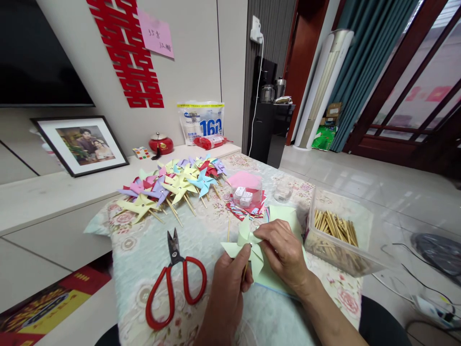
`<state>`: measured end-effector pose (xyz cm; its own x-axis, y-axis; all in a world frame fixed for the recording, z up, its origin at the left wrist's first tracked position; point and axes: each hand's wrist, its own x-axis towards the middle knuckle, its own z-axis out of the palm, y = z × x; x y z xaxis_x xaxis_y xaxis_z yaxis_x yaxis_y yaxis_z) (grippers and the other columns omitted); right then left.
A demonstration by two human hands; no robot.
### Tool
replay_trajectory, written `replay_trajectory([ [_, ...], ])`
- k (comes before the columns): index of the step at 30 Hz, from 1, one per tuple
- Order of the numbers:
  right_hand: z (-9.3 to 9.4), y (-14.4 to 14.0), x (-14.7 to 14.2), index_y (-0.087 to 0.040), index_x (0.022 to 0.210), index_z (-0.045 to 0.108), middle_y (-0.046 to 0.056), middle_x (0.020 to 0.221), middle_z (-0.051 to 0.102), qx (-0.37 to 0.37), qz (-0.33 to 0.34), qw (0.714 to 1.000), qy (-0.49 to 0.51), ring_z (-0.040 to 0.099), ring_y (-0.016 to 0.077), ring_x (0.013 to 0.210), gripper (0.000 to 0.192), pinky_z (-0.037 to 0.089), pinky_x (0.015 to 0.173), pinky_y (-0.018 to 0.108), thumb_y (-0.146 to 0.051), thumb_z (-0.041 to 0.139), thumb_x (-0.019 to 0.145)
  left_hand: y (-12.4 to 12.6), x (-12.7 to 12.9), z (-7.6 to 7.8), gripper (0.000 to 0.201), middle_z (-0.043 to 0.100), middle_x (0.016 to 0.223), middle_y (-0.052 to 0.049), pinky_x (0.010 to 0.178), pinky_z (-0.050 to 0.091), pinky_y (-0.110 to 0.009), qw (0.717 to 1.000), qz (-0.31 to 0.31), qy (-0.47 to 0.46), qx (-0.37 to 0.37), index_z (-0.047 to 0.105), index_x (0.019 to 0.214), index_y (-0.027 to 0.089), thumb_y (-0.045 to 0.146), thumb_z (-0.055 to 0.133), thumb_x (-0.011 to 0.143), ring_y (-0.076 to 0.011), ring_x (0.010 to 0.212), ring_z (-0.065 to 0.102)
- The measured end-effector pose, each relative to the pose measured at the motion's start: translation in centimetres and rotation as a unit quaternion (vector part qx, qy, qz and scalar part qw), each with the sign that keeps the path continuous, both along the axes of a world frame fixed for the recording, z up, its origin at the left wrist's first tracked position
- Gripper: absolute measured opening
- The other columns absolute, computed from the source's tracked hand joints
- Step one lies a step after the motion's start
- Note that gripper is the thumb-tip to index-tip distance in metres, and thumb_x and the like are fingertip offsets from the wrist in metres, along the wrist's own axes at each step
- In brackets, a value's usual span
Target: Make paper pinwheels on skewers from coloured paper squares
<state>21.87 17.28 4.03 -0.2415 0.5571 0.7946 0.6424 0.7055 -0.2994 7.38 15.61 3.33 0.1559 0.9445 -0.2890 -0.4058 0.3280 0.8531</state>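
Living room, low table (144,250) under a pale flowered cloth, cream wall behind with a big red paper cutout (126,53) and a pink note (155,33) stuck up at about 11 o'clock. Framed photo (82,144) leaning on the long ledge at 10 o'clock, plus a red lidded pot (161,143) and a white bag with blue print (200,122) further along toward 12.

Dead centre, low in view: pale green paper pinwheel (248,250), held just above the cloth and over a matching green sheet (284,216). Left hand (225,293) coming up from 6 o'clock, fingers closed around the thin wooden stick (245,271) under the pinwheel, thumb pressed against it. Right hand (284,252) reaching in from 4 o'clock, fingertips pinched together on the folded centre of the pinwheel, knuckles up. Both hands touching the same pinwheel, one on the stick, one on the paper.

Red-handled scissors (175,283) lying flat at 8 o'clock from the hands, blades shut and pointing away toward 12. Heap of finished pinwheels (169,185) in yellow, purple, pink and blue at 11 o'clock, sticks pointing back this way. Small clear tub (247,194) with white bits inside at 12, sitting on a stack of coloured paper squares. Clear plastic box (338,240) full of wooden sticks at 3 o'clock, just beside the right hand. Small glass (283,191) at 1 o'clock, well apart from the hands.
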Motion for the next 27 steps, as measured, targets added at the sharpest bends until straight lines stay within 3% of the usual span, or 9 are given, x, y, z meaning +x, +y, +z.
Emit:
replay_trajectory([
  [20,0.13,-0.06,-0.27,-0.018,0.106,0.066,0.009,0.095,0.069,-0.012,0.017,1.000,0.006,0.063,0.0213,0.089,0.029,0.047,0.078,0.038,0.001,0.051,0.088,0.04,0.01,-0.21,0.046,0.041,0.045,0.008,0.041,0.019,-0.020,1.000,0.007,0.003,-0.005,0.050,0.065,0.019,0.053,0.080,0.065,-0.0058,0.043,0.029],
  [27,0.99,-0.56,-0.29,-0.020,0.130,0.058,0.012,0.114,0.067,-0.036,0.007,0.997,0.066,0.061,0.0259,0.107,0.039,0.050,0.088,0.042,-0.010,0.056,0.092,0.56,-0.74,-0.11,0.039,0.041,0.043,0.007,0.043,0.020,-0.022,1.000,0.024,-0.015,0.011,0.049,0.056,0.019,0.042,0.077,0.068,-0.0065,0.043,0.028],
])
